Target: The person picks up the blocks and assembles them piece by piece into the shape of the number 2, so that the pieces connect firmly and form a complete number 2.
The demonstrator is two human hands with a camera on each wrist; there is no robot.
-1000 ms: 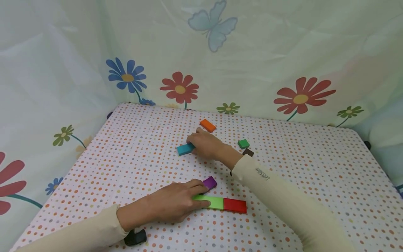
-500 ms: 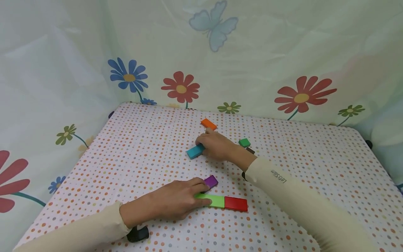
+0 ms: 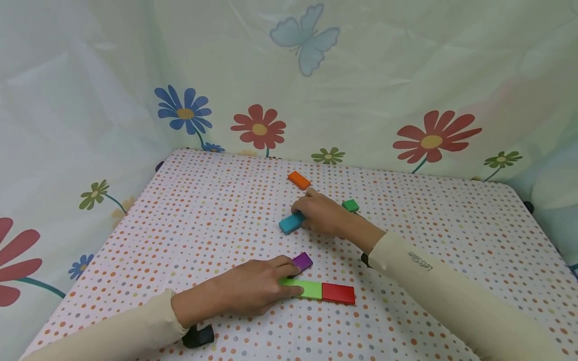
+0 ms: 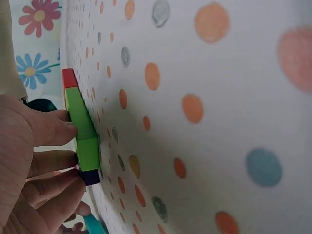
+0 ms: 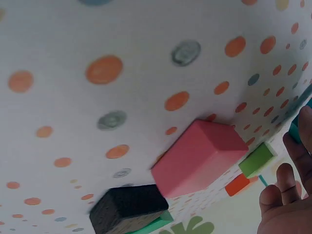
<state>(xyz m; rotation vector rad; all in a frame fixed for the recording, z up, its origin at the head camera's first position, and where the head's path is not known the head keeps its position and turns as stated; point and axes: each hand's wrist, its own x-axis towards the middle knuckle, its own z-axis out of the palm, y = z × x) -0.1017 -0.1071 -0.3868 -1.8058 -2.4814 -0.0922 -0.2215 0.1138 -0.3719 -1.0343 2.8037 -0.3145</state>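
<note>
My left hand [image 3: 253,286] rests low over a light green block [image 3: 311,289], its thumb on the block and its index finger touching a purple block [image 3: 303,261] just behind. In the left wrist view the fingertips lie against the light green block [image 4: 83,122], with the dark purple one beyond. A red block [image 3: 338,293] sits end to end with the light green one. Farther back, my right hand [image 3: 320,213] pinches a blue block [image 3: 291,223] by its right end. The right wrist view shows only the edge of that blue block [image 5: 294,129] by the fingers.
An orange block [image 3: 299,180] lies behind my right hand, a green block [image 3: 350,205] beside its wrist. The right wrist view also shows a pink-red block [image 5: 195,158], a dark block [image 5: 126,204] and a light green one [image 5: 257,160]. A dotted cloth [image 3: 217,215] covers the table.
My right hand has moved rightward and a little nearer with the blue block, which has turned slightly. The right forearm now covers the dark block. My left hand has stayed put.
</note>
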